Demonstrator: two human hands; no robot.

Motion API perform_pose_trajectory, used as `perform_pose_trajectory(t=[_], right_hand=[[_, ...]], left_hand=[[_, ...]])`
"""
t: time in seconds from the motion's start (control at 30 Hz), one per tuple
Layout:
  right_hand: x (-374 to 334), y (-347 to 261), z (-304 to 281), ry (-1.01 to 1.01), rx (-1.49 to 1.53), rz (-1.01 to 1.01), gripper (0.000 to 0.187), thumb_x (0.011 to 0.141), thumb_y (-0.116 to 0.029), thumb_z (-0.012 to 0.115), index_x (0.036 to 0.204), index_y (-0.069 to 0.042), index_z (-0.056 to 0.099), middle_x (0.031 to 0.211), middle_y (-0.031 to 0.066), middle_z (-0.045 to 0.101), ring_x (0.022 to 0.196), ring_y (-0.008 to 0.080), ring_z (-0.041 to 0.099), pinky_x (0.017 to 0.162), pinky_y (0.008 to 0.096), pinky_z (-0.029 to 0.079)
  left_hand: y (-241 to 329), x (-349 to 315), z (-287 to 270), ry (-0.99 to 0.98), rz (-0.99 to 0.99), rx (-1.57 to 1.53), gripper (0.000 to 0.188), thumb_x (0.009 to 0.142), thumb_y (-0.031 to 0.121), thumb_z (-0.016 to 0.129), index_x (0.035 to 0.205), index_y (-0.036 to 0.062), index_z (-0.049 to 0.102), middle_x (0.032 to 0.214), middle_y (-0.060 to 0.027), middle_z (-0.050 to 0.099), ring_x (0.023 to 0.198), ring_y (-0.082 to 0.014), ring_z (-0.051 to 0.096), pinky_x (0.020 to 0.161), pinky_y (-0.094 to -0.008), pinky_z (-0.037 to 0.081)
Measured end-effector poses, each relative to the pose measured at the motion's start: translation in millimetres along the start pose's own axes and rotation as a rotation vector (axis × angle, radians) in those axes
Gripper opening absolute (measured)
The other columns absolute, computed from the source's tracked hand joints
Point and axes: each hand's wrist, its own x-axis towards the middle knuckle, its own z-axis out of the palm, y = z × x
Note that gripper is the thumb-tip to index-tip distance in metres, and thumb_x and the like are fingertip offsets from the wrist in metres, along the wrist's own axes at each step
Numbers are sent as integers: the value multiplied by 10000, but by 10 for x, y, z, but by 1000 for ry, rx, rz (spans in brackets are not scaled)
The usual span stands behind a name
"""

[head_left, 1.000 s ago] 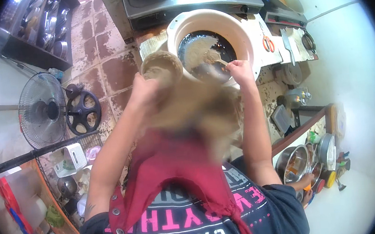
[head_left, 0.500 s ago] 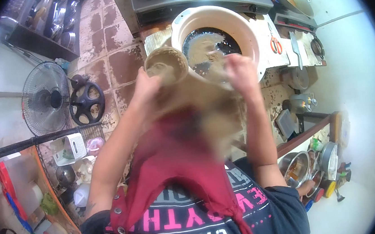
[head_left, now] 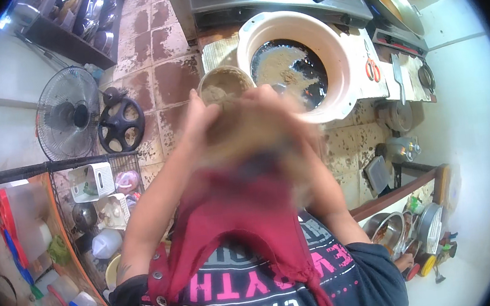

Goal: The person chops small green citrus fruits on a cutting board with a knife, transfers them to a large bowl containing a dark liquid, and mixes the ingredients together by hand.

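Note:
My left hand [head_left: 201, 113] grips a round, brownish container [head_left: 227, 74] by its left side. Light brown powder [head_left: 221, 90] lies inside it. Beside the container's right rim is my right hand [head_left: 264, 97], fingers closed and partly blurred; I cannot make out what it holds. Just beyond, a large cream plastic basin [head_left: 339, 55] contains dark liquid [head_left: 317, 92], with a patch of the same-looking powder [head_left: 287, 65] spread over its surface. A brownish blur hides the area below both hands.
Behind the basin stands a gas stove [head_left: 278, 2]. Red-handled scissors [head_left: 372, 71] and a knife [head_left: 398, 79] lie at its right. On the left are a fan [head_left: 67, 114] and a wire rack [head_left: 51, 165]. A person's hand [head_left: 406, 262] shows near bowls [head_left: 385, 228] at lower right.
My right hand has moved left, from above the basin to the container's rim. The left hand still holds the container. The whole view has shifted slightly.

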Motion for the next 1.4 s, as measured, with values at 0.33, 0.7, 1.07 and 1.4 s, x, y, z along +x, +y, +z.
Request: perform_pose_trajectory(t=[0.33, 0.7, 1.07, 1.4], right_hand=[[-38, 386, -340, -6, 385, 114, 232, 785, -157, 602, 853, 46, 690, 650, 128, 643, 606, 178, 602, 620, 326, 486], [225, 1176, -1262, 300, 287, 362, 198, 724, -101, 621, 828, 53, 691, 592, 40, 558, 511, 110, 472, 461, 282, 357], [185, 1448, -1248, 338, 318, 402, 121, 786, -93, 599, 816, 21, 626, 499, -63, 397, 387, 33, 296, 354, 224, 193], [419, 1515, -1277, 333, 274, 383, 152, 757, -105, 612, 797, 31, 667, 562, -3, 499, 437, 81, 398, 397, 243, 275]], left_hand=[[534, -195, 156, -131, -143, -183, 471, 811, -94, 357, 1273, -18, 315, 1120, -218, 537, 865, -318, 650, 612, -407, 618], [521, -266, 114, -153, -190, -233, 467, 809, -85, 351, 1272, -26, 352, 1148, -199, 519, 976, -348, 604, 755, -511, 586], [236, -363, -316, -88, -251, -313, 492, 806, -95, 329, 1293, -28, 330, 1209, -209, 473, 1047, -361, 565, 798, -529, 566], [158, -544, -629, -18, -287, -386, 463, 805, -94, 339, 1266, -60, 366, 1180, -216, 504, 1020, -341, 586, 763, -485, 591]])
